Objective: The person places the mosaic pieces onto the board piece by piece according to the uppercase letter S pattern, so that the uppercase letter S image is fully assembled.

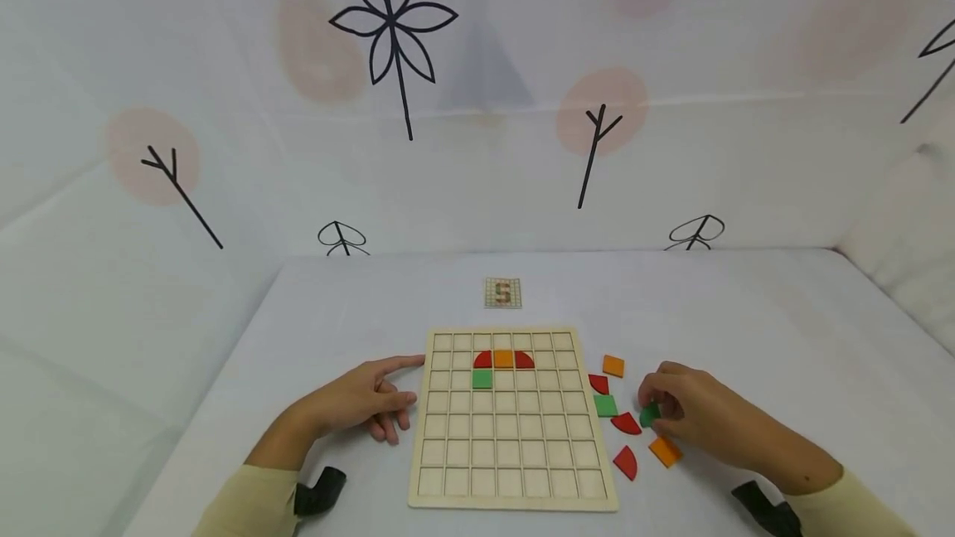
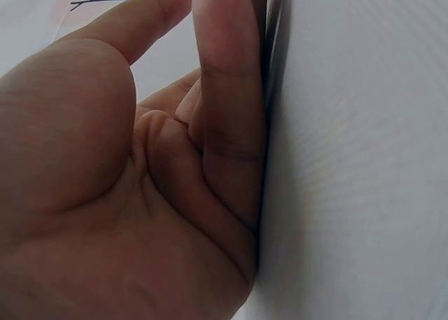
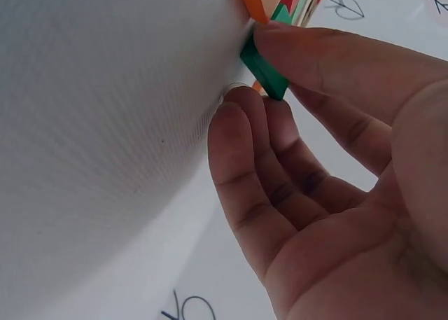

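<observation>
My right hand (image 1: 694,408) pinches a green tile (image 1: 650,415) between thumb and fingers, low over the table to the right of the board. In the right wrist view the green tile (image 3: 266,66) is tilted on edge at the thumb tip. My left hand (image 1: 366,400) rests at the left side of the wooden grid board (image 1: 515,483), index finger and thumb stretched toward its edge, the other fingers loosely bent. On the board, an orange square (image 1: 503,359) lies between two red quarter-round tiles (image 1: 483,360), with a green square (image 1: 482,379) below the left one.
Right of the board lie loose tiles: orange squares (image 1: 613,366), a green square (image 1: 606,406) and several red pieces (image 1: 626,463). Behind the board is a small pattern card (image 1: 503,292) showing an S-like figure. A patterned cloth (image 1: 492,181) hangs behind the white table (image 1: 358,305).
</observation>
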`<action>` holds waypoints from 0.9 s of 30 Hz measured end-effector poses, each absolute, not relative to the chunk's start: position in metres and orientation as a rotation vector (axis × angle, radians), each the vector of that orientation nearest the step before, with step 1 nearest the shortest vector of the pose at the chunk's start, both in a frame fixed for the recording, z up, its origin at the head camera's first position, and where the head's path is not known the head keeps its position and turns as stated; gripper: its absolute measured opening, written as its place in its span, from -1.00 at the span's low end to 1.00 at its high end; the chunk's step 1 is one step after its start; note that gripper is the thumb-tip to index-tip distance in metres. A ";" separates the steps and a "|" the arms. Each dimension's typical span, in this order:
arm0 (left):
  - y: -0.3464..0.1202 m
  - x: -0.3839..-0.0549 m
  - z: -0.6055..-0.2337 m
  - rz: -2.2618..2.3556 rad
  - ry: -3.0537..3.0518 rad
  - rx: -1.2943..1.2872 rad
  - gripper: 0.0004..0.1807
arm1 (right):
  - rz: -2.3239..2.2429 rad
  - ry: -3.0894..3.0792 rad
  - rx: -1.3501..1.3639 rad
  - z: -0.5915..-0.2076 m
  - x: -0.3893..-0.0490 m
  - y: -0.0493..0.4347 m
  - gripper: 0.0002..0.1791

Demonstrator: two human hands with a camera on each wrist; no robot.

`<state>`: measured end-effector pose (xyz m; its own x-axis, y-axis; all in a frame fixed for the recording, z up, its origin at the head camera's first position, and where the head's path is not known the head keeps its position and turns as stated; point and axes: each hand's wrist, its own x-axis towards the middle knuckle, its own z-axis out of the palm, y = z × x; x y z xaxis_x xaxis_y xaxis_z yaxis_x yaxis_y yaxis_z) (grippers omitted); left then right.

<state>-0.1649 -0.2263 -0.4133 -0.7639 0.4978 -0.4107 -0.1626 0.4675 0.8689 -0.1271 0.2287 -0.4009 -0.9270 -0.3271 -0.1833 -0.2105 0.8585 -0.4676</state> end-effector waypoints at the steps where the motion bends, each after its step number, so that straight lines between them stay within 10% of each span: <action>1: -0.226 -0.165 -0.413 1.322 2.075 0.279 -0.23 | -0.665 2.775 -0.412 -0.401 -0.127 0.229 -0.73; 27: -0.227 -0.165 -0.413 1.334 2.070 0.293 -0.23 | -0.818 2.702 -0.439 -0.396 -0.130 0.226 -0.81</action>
